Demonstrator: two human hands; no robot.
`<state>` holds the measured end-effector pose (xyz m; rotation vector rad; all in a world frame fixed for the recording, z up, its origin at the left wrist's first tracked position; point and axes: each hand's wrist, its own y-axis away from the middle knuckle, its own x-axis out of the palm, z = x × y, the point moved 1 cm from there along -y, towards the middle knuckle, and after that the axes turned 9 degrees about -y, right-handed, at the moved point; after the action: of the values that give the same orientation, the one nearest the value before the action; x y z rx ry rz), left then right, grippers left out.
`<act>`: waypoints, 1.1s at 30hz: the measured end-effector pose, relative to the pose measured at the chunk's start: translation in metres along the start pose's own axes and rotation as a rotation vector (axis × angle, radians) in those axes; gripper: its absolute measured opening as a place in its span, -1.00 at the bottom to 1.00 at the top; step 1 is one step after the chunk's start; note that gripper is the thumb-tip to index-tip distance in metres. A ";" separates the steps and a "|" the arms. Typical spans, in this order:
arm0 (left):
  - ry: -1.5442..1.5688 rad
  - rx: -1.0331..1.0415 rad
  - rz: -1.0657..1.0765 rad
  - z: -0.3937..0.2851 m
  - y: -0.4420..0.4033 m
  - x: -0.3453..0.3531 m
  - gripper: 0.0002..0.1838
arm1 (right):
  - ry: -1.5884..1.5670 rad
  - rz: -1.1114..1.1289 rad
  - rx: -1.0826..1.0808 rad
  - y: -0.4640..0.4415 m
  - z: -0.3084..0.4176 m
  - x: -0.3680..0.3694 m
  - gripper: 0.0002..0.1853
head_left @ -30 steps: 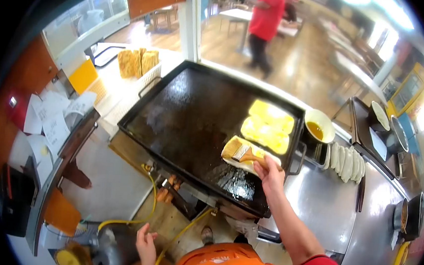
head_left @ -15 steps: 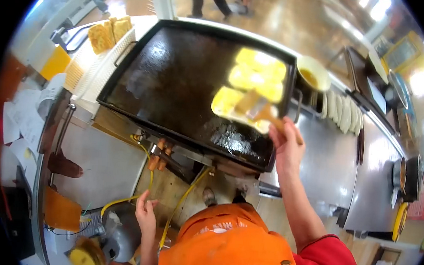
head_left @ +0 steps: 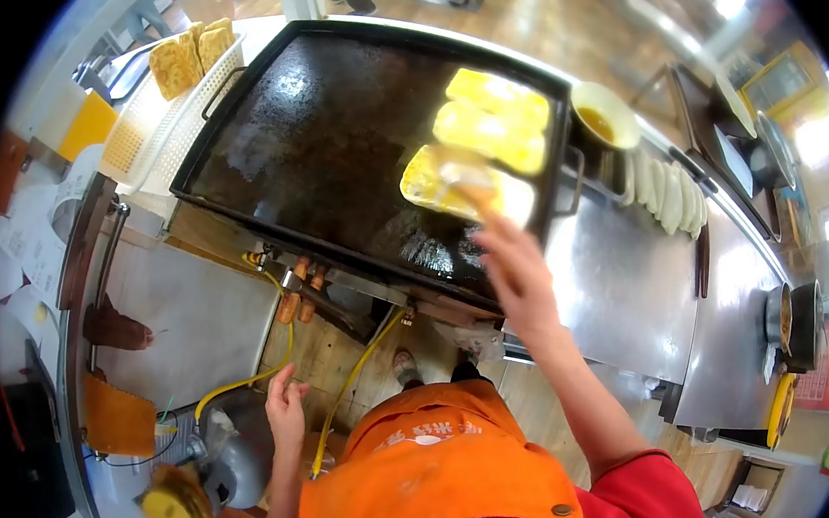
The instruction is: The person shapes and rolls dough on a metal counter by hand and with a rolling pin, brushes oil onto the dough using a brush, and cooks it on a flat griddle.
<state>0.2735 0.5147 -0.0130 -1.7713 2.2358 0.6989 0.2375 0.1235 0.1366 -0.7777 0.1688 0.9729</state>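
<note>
Fingers point(head_left: 499, 254) of the right hand point(head_left: 522, 279) grip a brush point(head_left: 467, 178) over the near slab point(head_left: 421, 182), inside the griddle's point(head_left: 307, 143) right edge; it has moved off the slab's left end, exposing yellow, so brushing is under way. The far slabs point(head_left: 492, 134) crowd behind; outside that edge stands a bowl point(head_left: 629, 130). The left hand point(head_left: 284, 407) hangs loosely curled, holding nothing.

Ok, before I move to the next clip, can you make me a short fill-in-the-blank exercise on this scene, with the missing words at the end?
1. The right hand grips the handle of a ____ at the yellow piece nearest the person.
2. The left hand holds ____.
3. The white basket, with browned slabs in it, stands to the ____ of the griddle.
4. The apron is coloured ____.

Missing words: brush; nothing; left; orange.
</note>
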 end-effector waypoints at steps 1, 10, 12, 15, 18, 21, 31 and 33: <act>0.018 -0.012 0.002 -0.004 0.001 0.001 -0.62 | 0.019 0.148 -0.024 -0.001 -0.009 0.011 -0.66; 0.001 0.018 0.007 -0.007 0.004 -0.001 -0.64 | 0.086 0.216 -0.026 0.020 -0.007 0.023 -0.69; 0.013 0.024 0.009 -0.010 0.005 -0.004 -0.65 | 0.042 0.181 0.033 0.017 -0.007 0.022 -0.69; 0.027 0.003 0.008 -0.006 0.010 0.000 -0.65 | 0.038 -0.023 0.124 0.012 0.007 0.006 -0.71; 0.027 -0.009 0.039 -0.005 0.010 0.002 -0.66 | 0.054 -0.043 0.095 -0.002 -0.026 0.006 -0.72; 0.017 0.017 0.043 -0.012 0.005 0.004 -0.66 | 0.046 -0.023 0.039 -0.016 -0.047 0.003 -0.72; 0.013 -0.007 0.055 -0.007 0.022 0.007 -0.63 | 0.022 -0.202 0.158 -0.003 -0.034 -0.022 -0.69; -0.007 -0.015 0.074 -0.007 0.023 0.009 -0.63 | 0.037 -0.162 0.183 0.008 -0.045 -0.026 -0.69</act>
<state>0.2502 0.5079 -0.0057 -1.6975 2.3073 0.7368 0.2252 0.0784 0.1119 -0.6307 0.2204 0.7787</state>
